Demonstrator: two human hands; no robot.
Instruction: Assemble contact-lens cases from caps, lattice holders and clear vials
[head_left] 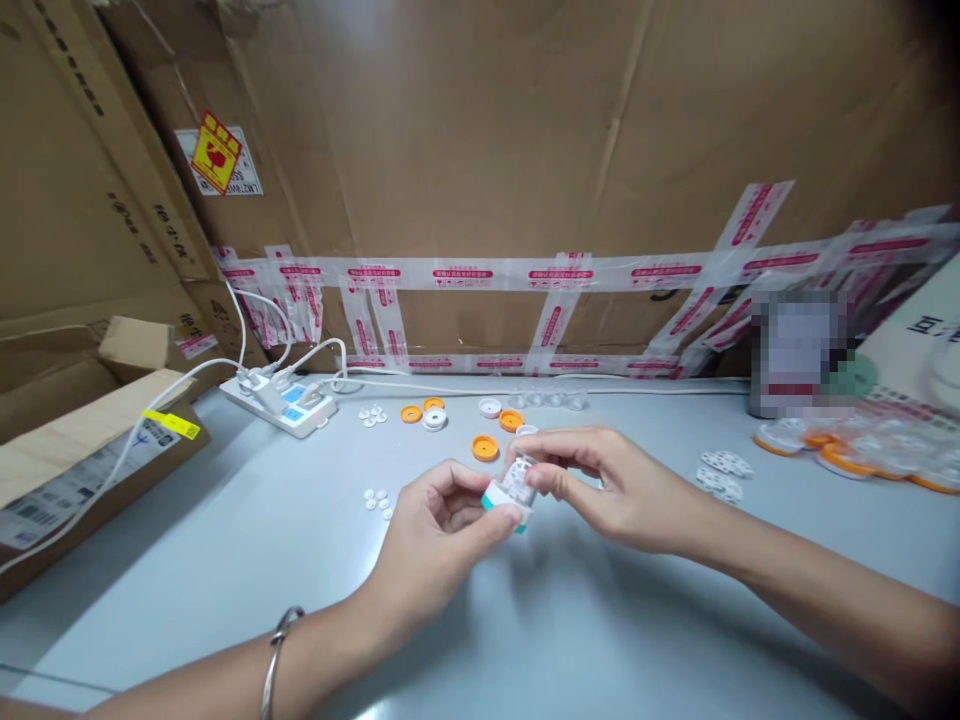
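1 piece (514, 493) above the surface (255, 520), left hand (439, 530) gripping its base, right hand (611, 490) pinching its clear top | 4 loose orange rings (484, 449) beyond | 3 white rings (434, 420), one partly behind right hand | white bits (517, 476) inside piece: can't count from here

Two hands (431, 540), one white-and-teal piece (514, 487). Middle of worktop (262, 530): four orange rings (484, 452), three white rings (435, 421). Left: two clusters small white discs (369, 422), one power strip (298, 416).
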